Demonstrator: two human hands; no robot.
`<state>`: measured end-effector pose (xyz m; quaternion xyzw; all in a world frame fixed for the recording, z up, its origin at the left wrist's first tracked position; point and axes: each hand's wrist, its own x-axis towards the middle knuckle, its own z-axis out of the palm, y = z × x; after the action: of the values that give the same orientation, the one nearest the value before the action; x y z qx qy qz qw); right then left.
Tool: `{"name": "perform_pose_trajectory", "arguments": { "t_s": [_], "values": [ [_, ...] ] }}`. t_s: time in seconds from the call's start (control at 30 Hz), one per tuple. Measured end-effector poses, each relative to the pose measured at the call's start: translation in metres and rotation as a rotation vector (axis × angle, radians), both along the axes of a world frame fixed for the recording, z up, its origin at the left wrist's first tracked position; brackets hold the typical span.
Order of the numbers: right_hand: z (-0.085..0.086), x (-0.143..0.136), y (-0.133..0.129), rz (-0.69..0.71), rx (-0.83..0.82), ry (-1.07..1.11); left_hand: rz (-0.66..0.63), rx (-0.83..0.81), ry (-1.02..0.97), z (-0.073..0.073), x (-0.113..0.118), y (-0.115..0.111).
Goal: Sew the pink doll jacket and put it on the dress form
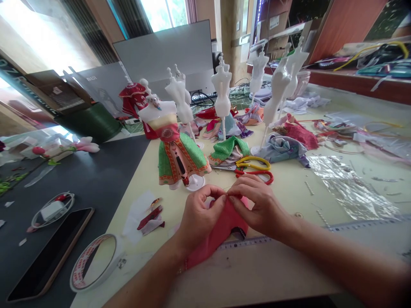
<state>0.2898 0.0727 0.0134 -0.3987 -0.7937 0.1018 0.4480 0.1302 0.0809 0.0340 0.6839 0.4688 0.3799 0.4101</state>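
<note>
A piece of coral-red fabric (pixel 214 237) hangs from my two hands over the front of the table, with a dark trimmed edge at its lower right. My left hand (pixel 202 214) pinches its upper edge between thumb and fingers. Close beside it, my right hand (pixel 257 203) pinches the same edge, fingertips nearly touching the left ones. A thin thread seems to show at the fingertips; whether a needle is there I cannot tell. Just beyond my hands lie scissors (pixel 253 164) with one yellow and one red handle.
A small mannequin in a green and pink dress (pixel 183 158) stands ahead left, with several bare white mannequins (pixel 222 90) behind. A tape roll (pixel 96 263) and phone (pixel 49 254) lie left. A ruler (pixel 349 224) and clear plastic bag (pixel 353 188) lie right.
</note>
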Motion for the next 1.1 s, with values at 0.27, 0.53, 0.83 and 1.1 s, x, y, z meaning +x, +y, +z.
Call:
{"name": "perform_pose_trajectory", "arguments": {
  "t_s": [0.27,0.53,0.83,1.1],
  "values": [
    [0.0006,0.0006,0.0011,0.032,-0.047,0.025,-0.024,0.046,0.045,0.0,-0.0014,-0.0008],
    [-0.0006,0.0009,0.0008,0.042,-0.129,0.062,-0.049,0.013,0.04,-0.0008,-0.0014,-0.0002],
    [0.0014,-0.0008,0.0018,0.016,-0.237,0.106,-0.055,-0.122,-0.059,-0.0043,-0.0026,0.0023],
    [0.004,-0.0009,0.0002,0.042,-0.297,0.136,-0.039,-0.154,-0.069,-0.0022,-0.0023,0.0024]
  ]
}}
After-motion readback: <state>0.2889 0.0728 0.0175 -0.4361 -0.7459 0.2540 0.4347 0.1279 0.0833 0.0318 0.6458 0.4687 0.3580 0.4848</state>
